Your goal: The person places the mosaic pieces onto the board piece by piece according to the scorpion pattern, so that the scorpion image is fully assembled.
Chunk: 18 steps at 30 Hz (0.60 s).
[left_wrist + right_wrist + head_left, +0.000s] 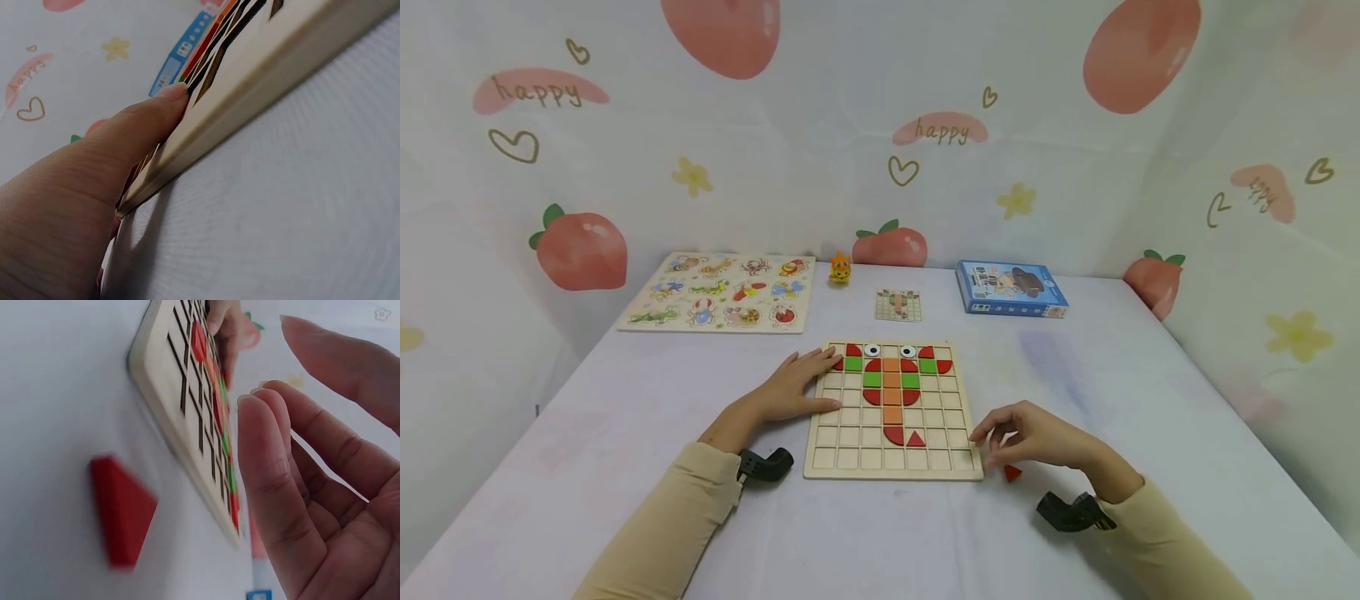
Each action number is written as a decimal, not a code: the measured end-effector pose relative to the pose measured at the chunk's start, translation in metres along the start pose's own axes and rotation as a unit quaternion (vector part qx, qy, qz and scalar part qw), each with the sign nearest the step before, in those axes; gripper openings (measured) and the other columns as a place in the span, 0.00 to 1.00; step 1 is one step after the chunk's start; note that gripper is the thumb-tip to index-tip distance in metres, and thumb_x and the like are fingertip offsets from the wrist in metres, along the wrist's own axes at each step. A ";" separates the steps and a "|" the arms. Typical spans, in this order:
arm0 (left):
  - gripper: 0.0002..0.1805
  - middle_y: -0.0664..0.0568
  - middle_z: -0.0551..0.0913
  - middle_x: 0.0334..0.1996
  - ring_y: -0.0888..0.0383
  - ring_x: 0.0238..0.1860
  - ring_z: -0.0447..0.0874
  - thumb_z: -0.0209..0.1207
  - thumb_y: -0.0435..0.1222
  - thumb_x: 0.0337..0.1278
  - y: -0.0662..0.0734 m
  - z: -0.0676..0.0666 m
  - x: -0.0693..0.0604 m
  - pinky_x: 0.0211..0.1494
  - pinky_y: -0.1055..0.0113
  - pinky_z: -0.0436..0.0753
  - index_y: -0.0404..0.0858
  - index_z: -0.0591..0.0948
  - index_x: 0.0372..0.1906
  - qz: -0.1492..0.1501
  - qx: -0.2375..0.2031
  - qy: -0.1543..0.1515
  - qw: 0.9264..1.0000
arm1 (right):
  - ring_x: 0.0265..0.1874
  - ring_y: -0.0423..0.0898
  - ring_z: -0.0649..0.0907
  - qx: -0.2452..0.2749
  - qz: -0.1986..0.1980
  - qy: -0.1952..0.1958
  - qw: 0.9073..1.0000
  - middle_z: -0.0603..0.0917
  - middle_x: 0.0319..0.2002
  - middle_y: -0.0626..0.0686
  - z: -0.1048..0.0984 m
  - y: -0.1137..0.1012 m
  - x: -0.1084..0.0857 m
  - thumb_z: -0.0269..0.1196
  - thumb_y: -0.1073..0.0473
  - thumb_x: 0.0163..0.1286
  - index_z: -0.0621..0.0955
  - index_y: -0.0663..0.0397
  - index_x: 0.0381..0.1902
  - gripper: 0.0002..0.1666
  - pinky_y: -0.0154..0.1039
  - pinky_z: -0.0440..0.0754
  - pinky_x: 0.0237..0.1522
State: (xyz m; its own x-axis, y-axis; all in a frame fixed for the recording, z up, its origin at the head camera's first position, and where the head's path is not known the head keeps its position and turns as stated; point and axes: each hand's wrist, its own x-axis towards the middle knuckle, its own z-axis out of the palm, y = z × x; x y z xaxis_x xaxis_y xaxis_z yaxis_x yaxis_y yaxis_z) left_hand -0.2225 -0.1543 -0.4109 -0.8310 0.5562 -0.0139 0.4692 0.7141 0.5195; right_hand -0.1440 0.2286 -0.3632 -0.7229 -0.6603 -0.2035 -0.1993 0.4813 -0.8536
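A wooden grid board (857, 457) lies on the table with red, green and orange pieces and two eye pieces set in its squares. My left hand (793, 387) rests on its left edge; in the left wrist view the thumb (134, 128) lies over the rim. By the lower right corner hovers my right hand (1033, 435), fingers loosely bent and nothing between them. Below its fingers a loose red triangle (1012, 473) lies on the cloth, blurred as a red piece (122, 512) in the right wrist view. Another red triangle (916, 438) sits in the board's lower rows.
Behind the board lies a small pattern card (898, 305). A blue box (1011, 289) is at the back right, an insect picture board (718, 292) at the back left. A small orange figurine (840, 269) stands between them, near the printed backdrop.
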 end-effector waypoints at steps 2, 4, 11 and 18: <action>0.46 0.48 0.53 0.73 0.47 0.74 0.45 0.59 0.58 0.51 0.000 0.000 0.000 0.74 0.45 0.40 0.43 0.58 0.72 -0.001 0.000 0.001 1.000 | 0.26 0.44 0.82 0.010 -0.002 0.002 1.000 0.83 0.32 0.59 -0.001 0.004 -0.006 0.65 0.63 0.59 0.80 0.65 0.46 0.17 0.33 0.82 0.33; 0.46 0.48 0.53 0.73 0.47 0.74 0.46 0.59 0.58 0.51 0.000 0.000 -0.001 0.74 0.45 0.40 0.43 0.58 0.72 -0.001 -0.001 0.002 1.000 | 0.25 0.45 0.82 0.020 -0.005 0.003 1.000 0.83 0.29 0.58 -0.001 0.008 -0.010 0.64 0.64 0.60 0.80 0.66 0.46 0.16 0.35 0.83 0.33; 0.46 0.48 0.53 0.73 0.47 0.74 0.45 0.59 0.59 0.51 -0.001 0.001 0.000 0.75 0.45 0.39 0.44 0.58 0.72 0.001 0.000 0.003 1.000 | 0.25 0.35 0.78 0.023 -0.023 0.030 0.999 0.81 0.36 0.62 0.000 0.023 -0.026 0.67 0.64 0.57 0.81 0.66 0.44 0.16 0.31 0.79 0.30; 0.46 0.48 0.53 0.73 0.47 0.74 0.45 0.59 0.59 0.51 -0.002 0.002 0.000 0.75 0.45 0.39 0.44 0.57 0.72 0.003 -0.001 0.001 1.000 | 0.26 0.34 0.76 0.012 -0.022 0.024 0.999 0.79 0.41 0.60 0.001 0.032 -0.037 0.67 0.63 0.57 0.81 0.63 0.43 0.16 0.31 0.79 0.30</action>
State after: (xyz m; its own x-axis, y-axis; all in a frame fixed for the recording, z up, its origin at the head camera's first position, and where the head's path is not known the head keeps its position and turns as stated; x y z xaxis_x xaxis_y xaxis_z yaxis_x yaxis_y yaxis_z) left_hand -0.2231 -0.1547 -0.4142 -0.8288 0.5595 -0.0085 0.4736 0.7094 0.5219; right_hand -0.1231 0.2677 -0.3838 -0.7441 -0.6528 -0.1423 -0.2165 0.4371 -0.8730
